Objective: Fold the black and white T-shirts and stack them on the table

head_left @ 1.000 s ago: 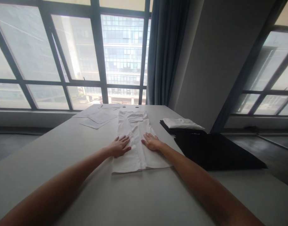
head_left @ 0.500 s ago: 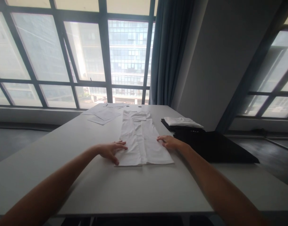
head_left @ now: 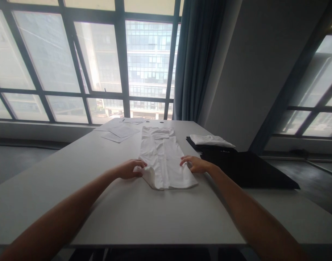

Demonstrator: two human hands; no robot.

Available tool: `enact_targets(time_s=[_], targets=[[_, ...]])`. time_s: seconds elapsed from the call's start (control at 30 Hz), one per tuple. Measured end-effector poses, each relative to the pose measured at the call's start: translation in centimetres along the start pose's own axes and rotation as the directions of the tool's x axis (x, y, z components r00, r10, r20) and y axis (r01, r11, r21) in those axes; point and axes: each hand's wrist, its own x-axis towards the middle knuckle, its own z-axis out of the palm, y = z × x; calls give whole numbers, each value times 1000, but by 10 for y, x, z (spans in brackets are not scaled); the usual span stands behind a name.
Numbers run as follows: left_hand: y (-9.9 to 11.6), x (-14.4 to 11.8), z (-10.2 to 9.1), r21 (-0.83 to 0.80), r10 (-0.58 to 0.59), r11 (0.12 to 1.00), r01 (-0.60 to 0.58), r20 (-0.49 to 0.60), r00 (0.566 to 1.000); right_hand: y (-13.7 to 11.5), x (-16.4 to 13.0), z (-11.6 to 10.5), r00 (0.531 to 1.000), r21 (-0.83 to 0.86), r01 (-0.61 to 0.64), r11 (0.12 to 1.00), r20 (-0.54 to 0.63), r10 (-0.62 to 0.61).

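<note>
A white shirt [head_left: 166, 156], folded into a long strip, lies on the table in front of me. My left hand [head_left: 132, 168] is closed on its left edge, and the near left corner curls up off the tabletop beside the fingers. At the opposite edge, my right hand [head_left: 194, 164] pinches the fabric, which puckers near the fingertips; the thumb is partly hidden. Loose wrinkles cross the shirt's far end.
Sheets of paper [head_left: 119, 132] lie at the far left of the white table [head_left: 160, 221]. On the right, a folded white garment [head_left: 211, 140] rests on dark folded cloth, and a large black cloth [head_left: 247, 169] spreads nearer to me.
My left hand has gone from lying spread on the shirt to gripping its left edge, raising the near left corner. My right hand's fingers have curled around the right edge, barely shifting.
</note>
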Motion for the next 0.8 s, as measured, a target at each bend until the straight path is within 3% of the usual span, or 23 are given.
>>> enact_targets(time_s=[0.17, 0.3, 0.4, 0.6, 0.7, 0.8], targets=[[1, -1, 1, -68, 46, 997, -47, -17, 999, -6, -1, -3, 995, 62, 79, 995, -64, -75], [4, 0, -1, -83, -27, 996, 22, -61, 998, -4, 0, -5, 985, 219, 156, 963, -112, -134], [5, 0, -5, -106, -92, 991, 77, -144, 985, -3, 2, -2, 987, 358, 140, 923, -125, -101], [9, 2, -10, -197, -77, 980, 28, -247, 966, -9, 5, -2, 983, 513, 146, 846, -173, -65], [12, 2, -14, -334, -118, 941, 50, -188, 975, -14, 3, -6, 983, 543, 138, 828, -179, -46], [20, -3, -25, -497, -148, 858, 128, -1, 989, -22, -4, -12, 993, 575, 79, 814, -116, -15]])
